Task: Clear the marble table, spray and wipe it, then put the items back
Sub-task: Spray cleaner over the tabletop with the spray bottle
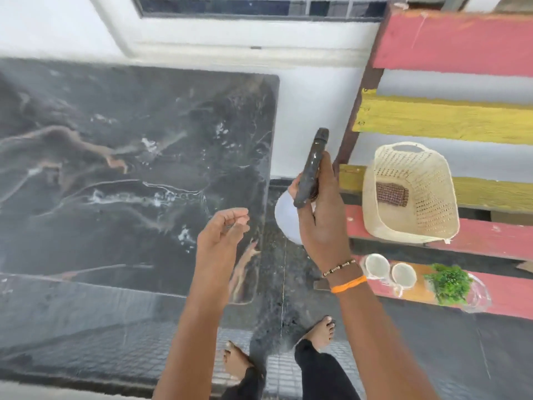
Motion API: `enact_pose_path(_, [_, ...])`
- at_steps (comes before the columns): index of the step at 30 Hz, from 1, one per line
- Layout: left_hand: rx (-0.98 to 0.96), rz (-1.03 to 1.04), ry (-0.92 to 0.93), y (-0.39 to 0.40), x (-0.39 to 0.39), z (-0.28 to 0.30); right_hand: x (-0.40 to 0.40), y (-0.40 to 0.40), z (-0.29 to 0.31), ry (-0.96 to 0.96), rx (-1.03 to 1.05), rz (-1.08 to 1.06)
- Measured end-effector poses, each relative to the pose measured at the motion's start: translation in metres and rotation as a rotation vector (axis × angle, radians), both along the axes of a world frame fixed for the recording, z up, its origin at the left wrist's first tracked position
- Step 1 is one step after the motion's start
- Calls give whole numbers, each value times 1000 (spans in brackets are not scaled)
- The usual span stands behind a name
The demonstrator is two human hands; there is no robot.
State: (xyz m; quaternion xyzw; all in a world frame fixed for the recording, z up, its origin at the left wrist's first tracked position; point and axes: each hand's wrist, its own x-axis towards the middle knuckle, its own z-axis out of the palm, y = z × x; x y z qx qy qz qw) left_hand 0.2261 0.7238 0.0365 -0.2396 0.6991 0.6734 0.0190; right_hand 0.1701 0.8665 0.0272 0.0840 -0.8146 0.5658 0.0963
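While the marble table (121, 157) lies bare, the right hand (323, 223) clamps a dark slab-like object (310, 168); the left hand (222, 235), loosely curled, holds nothing; the basket (432, 197) and glasses (389, 272) wait on the bench (490, 243).

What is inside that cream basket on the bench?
The cream basket holds one brown woven rectangular piece, lying flat on its bottom. Nothing else shows inside; the near wall hides a strip of the floor, so something small there could not be seen.

The table (115, 168) is dark grey marble with white and tan veins. Bench slats (461, 41) are red and yellow. The basket (409, 194) is cream; the plant (450, 282) is green.
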Motion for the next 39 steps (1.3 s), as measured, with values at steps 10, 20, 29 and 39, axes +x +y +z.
enact_pose_path(10, [-12,400,195,-217,94,40,68,-229,32,-152,-219,213])
enact_pose_path(20, [-9,607,174,-354,109,32,38,-386,34,-351,-374,352])
enact_pose_path(29, [-117,461,115,-473,-6,33,-52,-505,27,-595,-425,379])
enact_pose_path(39, [-141,284,32,-594,-130,13,-132,-597,20,-690,-435,239])
